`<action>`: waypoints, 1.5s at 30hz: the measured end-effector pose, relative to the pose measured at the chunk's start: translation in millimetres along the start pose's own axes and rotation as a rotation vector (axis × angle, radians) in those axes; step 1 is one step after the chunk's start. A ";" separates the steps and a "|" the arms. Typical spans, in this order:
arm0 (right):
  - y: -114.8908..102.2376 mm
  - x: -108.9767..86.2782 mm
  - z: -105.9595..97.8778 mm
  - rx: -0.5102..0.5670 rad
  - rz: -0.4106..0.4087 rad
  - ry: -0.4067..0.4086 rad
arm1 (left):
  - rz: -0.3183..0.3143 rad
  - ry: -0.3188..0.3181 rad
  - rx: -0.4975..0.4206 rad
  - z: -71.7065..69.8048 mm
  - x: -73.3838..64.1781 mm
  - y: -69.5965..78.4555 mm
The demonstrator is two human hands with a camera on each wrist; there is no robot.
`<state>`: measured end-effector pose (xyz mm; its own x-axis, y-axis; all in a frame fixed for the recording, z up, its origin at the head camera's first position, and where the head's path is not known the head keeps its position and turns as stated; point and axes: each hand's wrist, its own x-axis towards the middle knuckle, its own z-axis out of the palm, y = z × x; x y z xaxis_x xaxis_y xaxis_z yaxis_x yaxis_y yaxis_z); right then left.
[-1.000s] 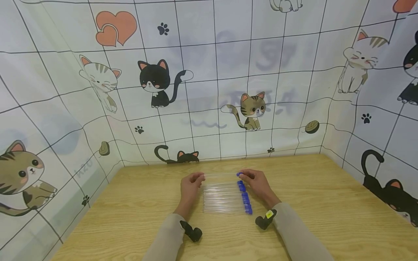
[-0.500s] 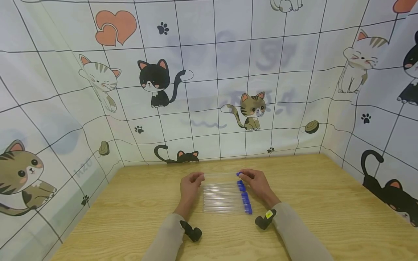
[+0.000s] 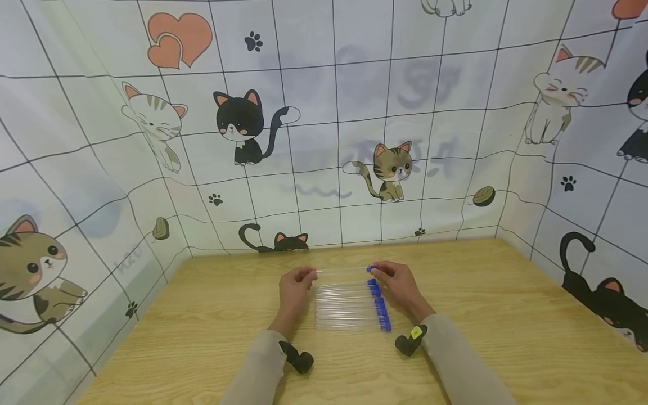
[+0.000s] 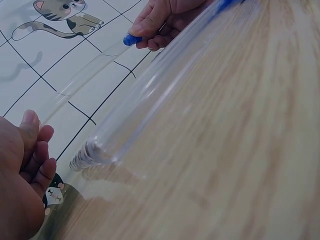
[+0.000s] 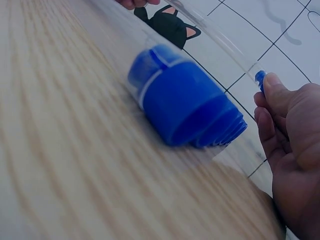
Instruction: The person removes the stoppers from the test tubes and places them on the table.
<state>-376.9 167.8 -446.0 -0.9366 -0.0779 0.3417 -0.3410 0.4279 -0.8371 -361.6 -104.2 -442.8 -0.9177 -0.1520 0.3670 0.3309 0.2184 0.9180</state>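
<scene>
Between the two hands a clear test tube with a blue cap is held level, just beyond a row of similar tubes. My left hand pinches its plain end between thumb and fingers. At the capped end, my right hand pinches the blue cap with thumb and forefinger. Several more clear tubes lie side by side on the table, their blue caps all pointing right. In the left wrist view the held tube appears apart from the row.
The wooden table ends at a white cloth printed with cats and grid lines, which rises at the back and both sides. Black wrist cameras are strapped over both sleeves.
</scene>
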 end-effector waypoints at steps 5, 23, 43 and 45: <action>0.2 0.3 0.7 -0.011 0.029 0.004 | -0.006 -0.002 -0.003 0.3 0.8 -1.5; 1.3 -0.2 -1.3 0.019 0.049 -0.012 | 0.004 0.010 -0.012 3.5 2.9 0.2; 16.2 -3.9 -27.5 0.031 0.129 0.076 | -0.109 0.124 -0.061 -18.9 6.9 -9.0; 16.2 -3.3 -26.2 0.013 0.143 0.090 | -0.119 0.123 -0.052 -18.3 7.0 -10.2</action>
<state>-377.2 198.6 -449.4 -0.9648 0.0644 0.2548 -0.2060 0.4169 -0.8853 -367.4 -125.1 -446.9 -0.9182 -0.2915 0.2683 0.2357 0.1423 0.9613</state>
